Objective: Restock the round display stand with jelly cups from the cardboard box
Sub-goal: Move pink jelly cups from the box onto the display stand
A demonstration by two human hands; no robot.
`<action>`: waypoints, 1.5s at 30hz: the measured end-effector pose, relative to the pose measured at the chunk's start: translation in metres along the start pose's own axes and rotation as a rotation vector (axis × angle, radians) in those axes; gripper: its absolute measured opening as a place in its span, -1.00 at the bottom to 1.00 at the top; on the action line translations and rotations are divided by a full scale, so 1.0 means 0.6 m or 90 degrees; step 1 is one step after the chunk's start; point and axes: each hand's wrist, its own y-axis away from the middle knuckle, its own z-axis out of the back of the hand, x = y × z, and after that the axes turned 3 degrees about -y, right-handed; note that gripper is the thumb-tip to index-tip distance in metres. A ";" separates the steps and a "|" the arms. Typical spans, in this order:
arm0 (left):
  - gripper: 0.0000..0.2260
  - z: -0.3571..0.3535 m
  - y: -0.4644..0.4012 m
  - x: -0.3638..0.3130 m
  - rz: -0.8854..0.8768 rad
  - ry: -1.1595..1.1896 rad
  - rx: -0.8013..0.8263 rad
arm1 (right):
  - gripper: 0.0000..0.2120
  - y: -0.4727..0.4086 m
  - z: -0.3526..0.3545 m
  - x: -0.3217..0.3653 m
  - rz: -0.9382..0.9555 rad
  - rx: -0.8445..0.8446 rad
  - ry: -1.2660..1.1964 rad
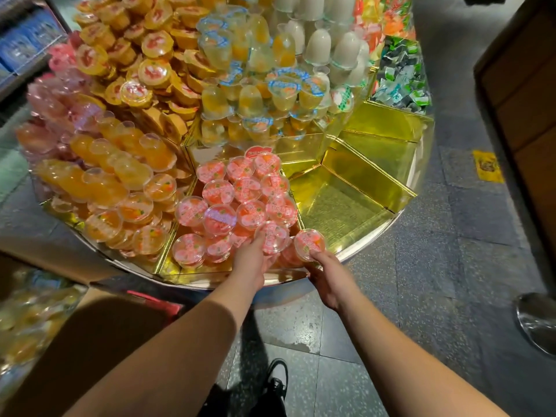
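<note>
The round display stand fills the upper view, split into gold-lined wedge compartments. One front compartment holds a pile of pink-lidded jelly cups. My left hand grips a pink jelly cup at the pile's near edge. My right hand holds another pink jelly cup by its side, at the compartment's front right corner. The cardboard box stands at lower left, with pale yellow and orange cups inside it.
An empty gold compartment lies right of the pink pile. Orange cups, yellow-lidded cups, clear fruit cups and white jellies fill other sections. A metal post base stands on the tiled floor at right. My shoe is below.
</note>
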 end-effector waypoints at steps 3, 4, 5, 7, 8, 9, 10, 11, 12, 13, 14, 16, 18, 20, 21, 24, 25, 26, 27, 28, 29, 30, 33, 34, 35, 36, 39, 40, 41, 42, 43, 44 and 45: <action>-0.81 0.000 -0.012 0.004 -0.005 0.012 0.003 | -0.90 -0.006 -0.001 -0.001 0.012 0.005 0.009; -0.79 -0.001 -0.013 0.005 -0.009 0.011 0.004 | -0.91 -0.007 -0.002 -0.001 0.016 0.010 0.012; -0.75 -0.002 -0.015 0.008 -0.012 0.006 0.004 | -0.91 -0.008 -0.003 -0.002 0.021 0.015 0.015; -0.67 -0.002 -0.019 0.014 -0.009 0.003 0.007 | -0.90 -0.007 -0.007 -0.001 0.029 0.021 0.019; -0.65 -0.001 -0.019 0.016 -0.010 0.005 0.008 | -0.90 -0.007 -0.009 -0.002 0.031 0.021 0.022; -0.65 0.000 -0.020 0.019 -0.014 0.002 0.008 | -0.89 -0.007 -0.010 -0.003 0.033 0.021 0.029; -0.64 0.001 -0.020 0.021 -0.017 0.001 0.009 | -0.89 -0.006 -0.011 -0.003 0.036 0.022 0.036; -0.62 0.002 -0.022 0.022 -0.021 -0.003 0.008 | -0.88 -0.007 -0.011 -0.004 0.039 0.023 0.041; -0.60 0.003 -0.022 0.022 -0.024 -0.004 0.008 | -0.88 -0.007 -0.011 -0.004 0.041 0.024 0.042; -0.59 0.003 -0.023 0.023 -0.027 -0.009 0.007 | -0.87 -0.007 -0.010 -0.005 0.043 0.027 0.044; -0.61 0.002 -0.021 0.022 -0.030 -0.014 0.008 | -0.86 -0.007 -0.009 -0.004 0.044 0.030 0.045; -0.71 0.001 -0.020 0.021 -0.034 -0.033 0.008 | -0.84 -0.005 -0.009 -0.004 0.048 0.036 0.046; -0.80 0.000 -0.020 0.019 -0.037 -0.050 0.002 | -0.83 -0.005 -0.010 -0.006 0.050 0.038 0.052; -0.80 0.001 -0.021 0.018 -0.039 -0.066 -0.005 | -0.83 -0.008 -0.011 -0.008 0.055 0.034 0.069; -0.79 0.002 -0.022 0.018 -0.040 -0.072 -0.008 | -0.83 -0.010 -0.011 -0.009 0.063 0.030 0.086; -0.67 0.003 -0.023 0.017 -0.041 -0.086 -0.016 | -0.82 -0.012 -0.011 -0.009 0.093 0.010 0.164; -0.60 0.003 -0.024 0.017 -0.040 -0.091 -0.019 | -0.78 -0.012 -0.010 -0.010 0.102 0.004 0.192; -0.55 0.004 -0.023 0.017 -0.040 -0.094 -0.021 | -0.72 -0.012 -0.010 -0.009 0.105 -0.004 0.220; -0.51 0.004 -0.023 0.017 -0.039 -0.095 -0.022 | -0.64 -0.013 -0.009 -0.009 0.109 -0.010 0.247; -0.49 0.005 -0.023 0.016 -0.038 -0.094 -0.023 | -0.58 -0.014 -0.009 -0.010 0.109 -0.016 0.268; -0.48 0.005 -0.024 0.016 -0.036 -0.092 -0.023 | -0.53 -0.015 -0.009 -0.011 0.106 -0.019 0.281; -0.48 0.005 -0.022 0.015 -0.035 -0.092 -0.023 | -0.50 -0.016 -0.010 -0.010 0.101 -0.022 0.287; -0.52 0.004 -0.023 0.014 -0.033 -0.086 -0.027 | -0.32 -0.008 -0.018 -0.002 0.094 -0.024 0.313; -0.52 0.004 -0.023 0.013 -0.032 -0.082 -0.026 | -0.25 -0.007 -0.019 0.000 0.089 -0.025 0.318; -0.52 0.004 -0.024 0.012 -0.030 -0.078 -0.025 | -0.23 -0.006 -0.021 0.002 0.090 -0.023 0.315; -0.52 0.005 -0.024 0.011 -0.028 -0.075 -0.023 | -0.28 -0.006 -0.021 0.004 0.091 -0.020 0.312; -0.51 0.009 -0.025 0.011 -0.022 -0.068 -0.015 | -0.28 -0.010 -0.021 0.013 0.095 -0.018 0.309; -0.52 0.010 -0.023 0.011 -0.022 -0.068 -0.012 | -0.18 -0.009 -0.022 0.017 0.095 -0.021 0.309; -0.53 0.011 -0.023 0.012 -0.023 -0.067 -0.011 | -0.09 -0.011 -0.023 0.019 0.098 -0.025 0.308; -0.54 0.011 -0.021 0.012 -0.024 -0.067 -0.010 | -0.06 -0.010 -0.023 0.021 0.099 -0.028 0.317; -0.56 0.010 -0.020 0.013 -0.026 -0.067 -0.009 | -0.10 -0.007 -0.026 0.022 0.100 -0.026 0.332; -0.57 0.010 -0.019 0.013 -0.027 -0.068 -0.010 | -0.18 -0.005 -0.027 0.022 0.103 -0.020 0.357; -0.58 0.009 -0.019 0.013 -0.027 -0.069 -0.009 | -0.27 -0.007 -0.026 0.020 0.107 -0.021 0.387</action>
